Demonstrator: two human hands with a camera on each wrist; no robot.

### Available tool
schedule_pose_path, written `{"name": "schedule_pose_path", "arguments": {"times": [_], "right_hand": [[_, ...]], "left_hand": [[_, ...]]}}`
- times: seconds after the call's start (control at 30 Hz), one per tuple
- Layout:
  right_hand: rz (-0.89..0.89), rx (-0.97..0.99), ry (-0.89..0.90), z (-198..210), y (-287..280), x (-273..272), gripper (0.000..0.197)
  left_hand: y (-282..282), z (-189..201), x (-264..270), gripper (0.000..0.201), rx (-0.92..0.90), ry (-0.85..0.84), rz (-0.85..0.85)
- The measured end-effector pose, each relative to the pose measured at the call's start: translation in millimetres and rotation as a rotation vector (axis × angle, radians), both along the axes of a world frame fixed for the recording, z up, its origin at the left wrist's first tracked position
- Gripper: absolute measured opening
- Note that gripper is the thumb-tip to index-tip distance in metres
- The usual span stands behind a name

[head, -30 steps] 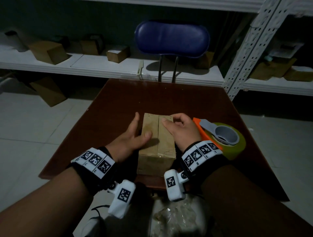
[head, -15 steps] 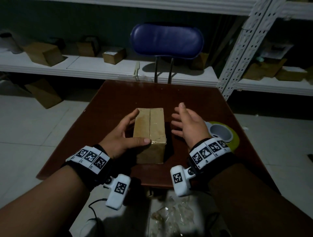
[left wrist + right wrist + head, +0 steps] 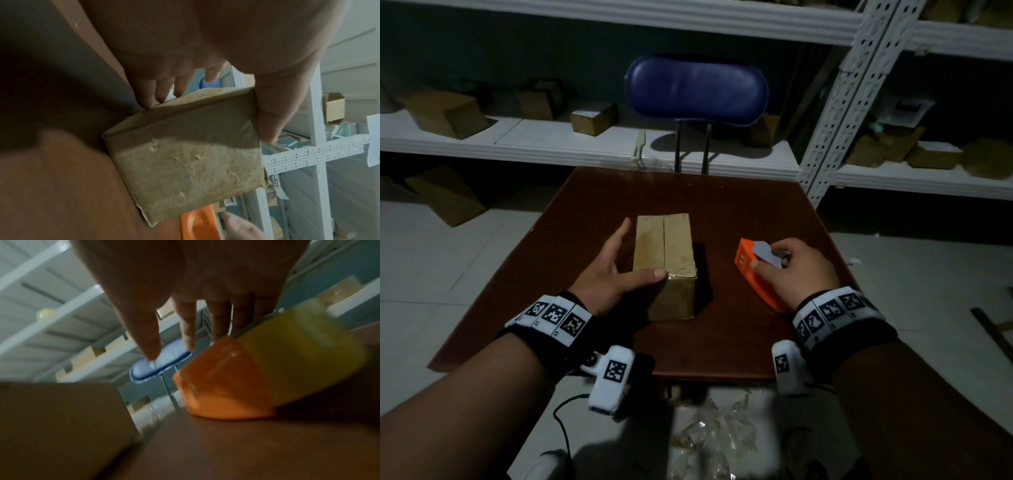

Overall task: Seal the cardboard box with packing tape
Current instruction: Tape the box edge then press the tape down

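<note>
Left hand [image 3: 608,274] braces the cardboard box [image 3: 664,245]: straight fingers along its left wall, thumb laid flat over the near top edge, nothing pinched, likely just pinning it so it won't skid when tape goes on. Right hand [image 3: 789,270] sits on the tape dispenser [image 3: 751,274], fingers curled over its grey handle and thumb against the orange body, apparently taking hold for a pickup; the right wrist view is blurred, so how firm the hold is cannot be told.

Table [image 3: 722,205]: dark brown; box roughly at its middle, dispenser near the box on its right, not touching.

Box: long axis running away from the person, flaps down and meeting at a centre seam, so the top is ready for a strip. Glossy old tape patch at the near top corner; no strip visible along the seam, sealing not started by my read.

Dispenser: orange guard pointing towards the box, yellowish tape roll [image 3: 298,344] behind it.

Chair [image 3: 697,90] and shelves [image 3: 551,144] with other cartons stand beyond.
</note>
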State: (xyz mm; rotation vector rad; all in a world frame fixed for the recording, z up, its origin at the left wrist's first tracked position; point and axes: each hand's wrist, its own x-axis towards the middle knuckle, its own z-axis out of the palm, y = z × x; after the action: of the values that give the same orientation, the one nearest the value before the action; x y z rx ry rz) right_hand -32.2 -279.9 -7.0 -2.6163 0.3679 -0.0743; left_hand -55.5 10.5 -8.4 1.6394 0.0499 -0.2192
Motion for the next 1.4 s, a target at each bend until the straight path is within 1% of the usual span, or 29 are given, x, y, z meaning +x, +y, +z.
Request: {"name": "schedule_pose_path", "arguments": {"times": [0.03,0.1,0.13,0.23,0.27,0.3,0.33,0.37,0.43,0.47,0.57,0.63,0.7,0.77,0.83,0.9,0.97,1.1,1.2,1.23,1.33,1.4], "right_hand": [[0.037,-0.07,0.029,0,0,-2,0.064],[0.11,-0.205,0.048,0,1,-7,0.072],[0.131,-0.257,0.066,0,3,-8,0.075],[0.153,-0.361,0.125,1,6,-8,0.07],[0.156,-0.372,0.121,2,5,-7,0.066],[0.16,-0.376,0.11,3,5,-7,0.063],[0.163,-0.374,0.097,4,4,-7,0.061],[0.167,-0.364,0.089,5,3,-8,0.06],[0.19,-0.318,0.053,9,0,-9,0.057],[0.213,-0.28,0.01,12,-1,-10,0.056],[0.317,-0.18,-0.152,29,-3,-14,0.055],[0.369,-0.155,-0.26,41,-2,-18,0.056],[0.365,-0.057,-0.394,49,2,-23,0.051],[0.353,0.064,-0.53,52,8,-29,0.038],[0.393,0.146,-0.608,53,15,-35,0.033],[0.461,0.203,-0.633,56,21,-40,0.032],[0.527,0.277,-0.638,61,26,-44,0.031],[0.619,0.37,-0.639,65,34,-51,0.033],[0.637,0.397,-0.626,64,38,-52,0.036],[0.64,0.395,-0.618,63,39,-52,0.036],[0.648,0.381,-0.585,61,38,-51,0.038],[0.649,0.389,-0.588,60,38,-51,0.038]], "left_hand": [[0,1,0,0.131,0.021,0.003,0.006],[-1,4,0,0.121,0.057,0.008,0.029],[-2,5,0,0.122,0.06,0.013,0.032],[0,7,-1,0.142,0.046,0.041,0.011],[1,9,-2,0.143,0.047,0.044,0.016],[1,10,-2,0.136,0.04,0.034,0.032],[1,12,-1,0.126,0.029,0.003,0.056],[1,13,-1,0.118,-0.004,-0.036,0.084],[2,17,0,0.11,-0.04,-0.128,0.141],[3,20,0,0.106,-0.004,-0.185,0.166],[6,34,-2,0.094,0.185,-0.322,0.201],[4,43,-6,0.085,0.227,-0.392,0.204],[-1,50,-11,0.073,0.253,-0.433,0.188],[-11,58,-18,0.057,0.198,-0.436,0.144],[-19,63,-23,0.045,0.077,-0.405,0.089],[-23,65,-27,0.04,-0.04,-0.353,0.05],[-24,66,-30,0.036,-0.084,-0.322,0.017],[-23,66,-33,0.037,-0.147,-0.315,-0.037],[-21,62,-32,0.019,-0.135,-0.337,-0.045],[-20,61,-32,0.017,-0.149,-0.334,-0.038],[-19,58,-31,0.027,-0.237,-0.279,-0.043],[-20,59,-33,0.026,-0.263,-0.253,-0.063]]}}
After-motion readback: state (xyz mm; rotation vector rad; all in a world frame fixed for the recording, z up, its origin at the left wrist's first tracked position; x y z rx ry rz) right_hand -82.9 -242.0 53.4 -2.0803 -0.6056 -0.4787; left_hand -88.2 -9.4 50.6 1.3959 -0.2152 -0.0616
